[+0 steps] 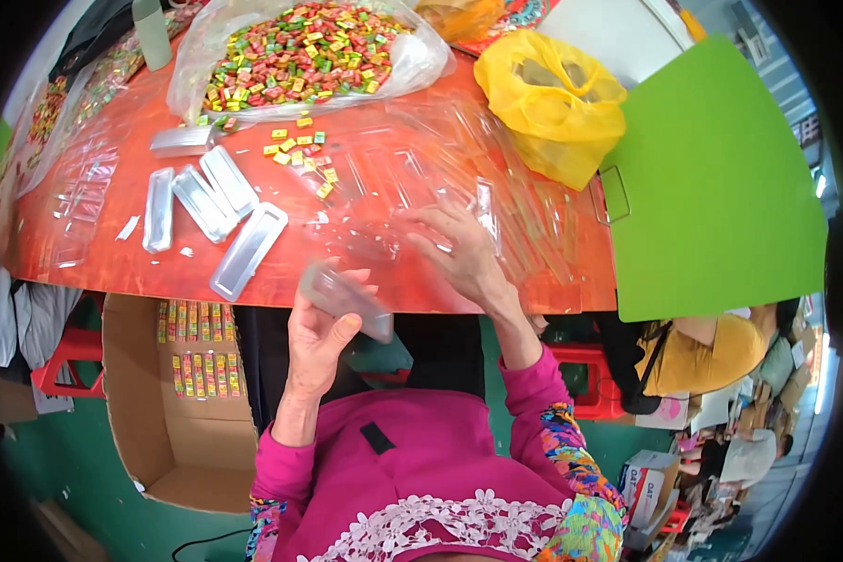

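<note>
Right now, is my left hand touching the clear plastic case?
Touching. The head view shows it: the thumb of your left hand lies over the clear plastic case, with fingers showing beyond its far edge.

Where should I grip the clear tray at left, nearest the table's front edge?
Probably pinch the tray across its long sides at its near end, coming from the near side: it is narrow, and that end lies by the front of the table, while its far end sits close to other trays.

Right hand (461, 248) slightly blurry, plastic bag (420, 64) cropped above
</note>
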A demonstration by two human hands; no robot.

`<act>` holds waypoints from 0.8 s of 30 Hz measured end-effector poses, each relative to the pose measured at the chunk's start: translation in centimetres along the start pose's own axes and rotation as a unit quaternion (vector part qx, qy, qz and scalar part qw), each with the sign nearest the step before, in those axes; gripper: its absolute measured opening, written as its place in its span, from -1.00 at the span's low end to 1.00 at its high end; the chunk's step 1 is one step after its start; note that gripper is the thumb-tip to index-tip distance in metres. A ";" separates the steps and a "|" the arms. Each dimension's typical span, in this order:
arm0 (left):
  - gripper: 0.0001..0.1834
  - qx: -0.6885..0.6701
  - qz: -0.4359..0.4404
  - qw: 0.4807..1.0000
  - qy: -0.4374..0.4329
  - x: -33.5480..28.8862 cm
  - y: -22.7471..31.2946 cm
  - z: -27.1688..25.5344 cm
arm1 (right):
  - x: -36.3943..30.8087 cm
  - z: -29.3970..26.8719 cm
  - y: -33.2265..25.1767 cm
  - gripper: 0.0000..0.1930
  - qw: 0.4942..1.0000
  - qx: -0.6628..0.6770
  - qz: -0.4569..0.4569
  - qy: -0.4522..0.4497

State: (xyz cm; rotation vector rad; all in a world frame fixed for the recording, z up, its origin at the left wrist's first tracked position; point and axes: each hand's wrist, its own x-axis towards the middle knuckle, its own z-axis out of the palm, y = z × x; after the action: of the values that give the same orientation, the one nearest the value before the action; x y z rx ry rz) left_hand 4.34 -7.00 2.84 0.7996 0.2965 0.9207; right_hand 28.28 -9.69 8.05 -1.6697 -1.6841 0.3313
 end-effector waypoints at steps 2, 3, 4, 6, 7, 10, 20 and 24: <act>-0.25 -0.007 -0.011 1.000 -0.013 -0.4 -0.2 0.4 | -2.0 -1.0 1.1 -0.77 0.965 -0.198 -0.069 0.157; -0.24 -0.015 -0.020 1.000 -0.014 -0.4 -0.4 0.6 | -2.9 -1.8 2.6 -0.77 0.964 -0.201 -0.066 0.162; -0.24 -0.021 -0.029 0.999 -0.015 -0.6 -0.6 0.8 | -3.8 -2.9 4.8 -0.76 0.963 -0.210 0.000 0.167; -0.25 -0.021 -0.032 0.999 -0.020 -0.8 -0.6 1.2 | -4.6 -4.3 5.6 -0.75 0.959 -0.216 0.064 0.174; -0.25 -0.023 -0.034 0.999 -0.021 -0.8 -0.5 1.4 | -5.3 -4.6 5.7 -0.76 0.954 -0.234 0.062 0.178; -0.27 0.022 -0.014 1.000 -0.017 -0.9 -0.8 1.5 | -6.0 -3.2 1.9 -0.77 0.975 -0.125 0.068 0.169; -0.30 0.065 0.019 0.998 -0.011 -1.6 -0.7 2.2 | -7.2 3.0 -5.9 -0.82 0.987 0.142 0.076 0.012; -0.31 0.033 0.040 0.998 0.019 -1.8 -0.4 2.0 | -7.2 3.9 -6.4 -0.83 0.997 0.058 0.027 0.044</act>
State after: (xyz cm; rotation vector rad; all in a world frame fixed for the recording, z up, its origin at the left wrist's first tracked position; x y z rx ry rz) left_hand 4.66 -9.53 3.71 0.8616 0.3308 1.0067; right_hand 20.16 -16.03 7.15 -1.6235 -1.5288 0.3701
